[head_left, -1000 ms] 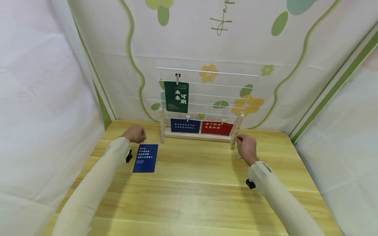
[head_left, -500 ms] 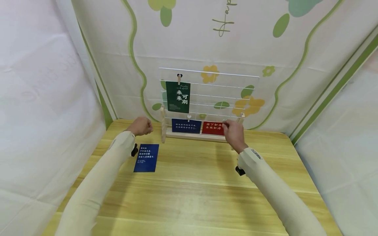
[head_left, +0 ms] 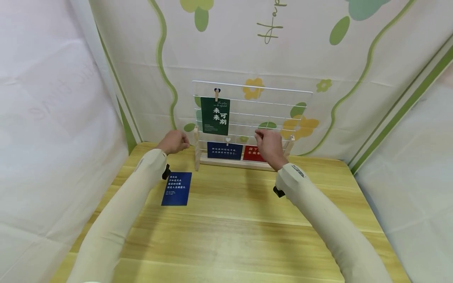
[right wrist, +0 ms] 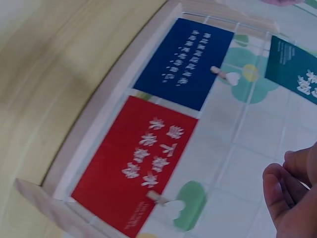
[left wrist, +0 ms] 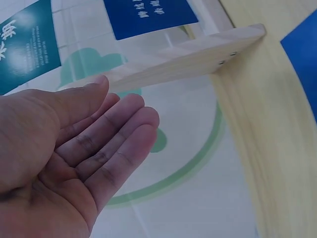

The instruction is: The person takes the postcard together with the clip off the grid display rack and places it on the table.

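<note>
A white wire grid rack on wooden feet stands at the back of the table. A green card hangs high on its left under a clothespin. Along its bottom are a blue card and a red card, each with a white-heart clothespin at its edge. My right hand is raised before the grid, thumb and fingers curled together; I cannot tell whether they pinch anything small. Left of the rack, my left hand hovers with relaxed, bent fingers and holds nothing.
Another blue card lies on the wooden table below my left hand. Patterned white cloth walls in the back and both sides. The rack's left wooden foot is close to my left hand.
My right hand has moved left and up from beside the rack's right foot to in front of the grid. My left hand has risen and shifted right toward the rack.
</note>
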`<state>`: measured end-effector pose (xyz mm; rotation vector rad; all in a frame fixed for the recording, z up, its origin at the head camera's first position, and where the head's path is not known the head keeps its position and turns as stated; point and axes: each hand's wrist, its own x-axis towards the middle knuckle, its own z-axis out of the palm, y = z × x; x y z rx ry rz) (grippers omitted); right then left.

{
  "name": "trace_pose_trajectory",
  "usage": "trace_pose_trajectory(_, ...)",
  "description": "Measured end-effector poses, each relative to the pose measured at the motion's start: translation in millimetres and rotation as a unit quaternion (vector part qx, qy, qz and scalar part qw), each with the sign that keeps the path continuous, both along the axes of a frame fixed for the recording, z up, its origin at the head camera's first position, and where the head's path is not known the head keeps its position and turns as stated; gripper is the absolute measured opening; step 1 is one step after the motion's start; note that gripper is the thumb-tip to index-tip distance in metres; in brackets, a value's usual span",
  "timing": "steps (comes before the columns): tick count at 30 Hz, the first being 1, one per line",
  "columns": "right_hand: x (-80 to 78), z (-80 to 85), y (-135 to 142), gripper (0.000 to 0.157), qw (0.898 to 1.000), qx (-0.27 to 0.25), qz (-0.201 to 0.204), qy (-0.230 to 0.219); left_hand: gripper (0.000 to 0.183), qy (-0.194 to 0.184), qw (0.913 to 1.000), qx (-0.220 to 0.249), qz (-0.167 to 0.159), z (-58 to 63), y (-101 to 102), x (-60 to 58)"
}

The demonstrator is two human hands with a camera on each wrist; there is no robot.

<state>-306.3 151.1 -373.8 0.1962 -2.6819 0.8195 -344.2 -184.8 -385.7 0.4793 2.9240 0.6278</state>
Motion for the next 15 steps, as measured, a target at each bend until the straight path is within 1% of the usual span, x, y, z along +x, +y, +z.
trace_pose_trajectory(3, -3.5, 7.8, -8, 0.025, 1.0, 0.006, 0.002, 0.01, 0.014, 0.0, 1.0, 0.002, 0.003, 5.1, 3, -1.5)
trace_pose_trajectory(8, -7.2, 21.6, -21, 0.022, 0.999, -0.008, 0.01, 0.031, 0.017, 0.011, 0.9999, -0.009, 0.001, 14.3, 9, -2.7)
trace_pose_trajectory(11, -7.2, 30.8, -29, 0.023, 0.999, -0.013, 0.013, 0.033, 0.02, 0.013, 0.9999, -0.009, 0.003, 18.7, 13, -4.9)
trace_pose_trajectory(15, -7.1, 41.5, -39, 0.025, 0.999, -0.012, 0.011, 0.034, 0.021, 0.012, 0.9998, -0.004, 0.014, 24.5, 18, -9.4)
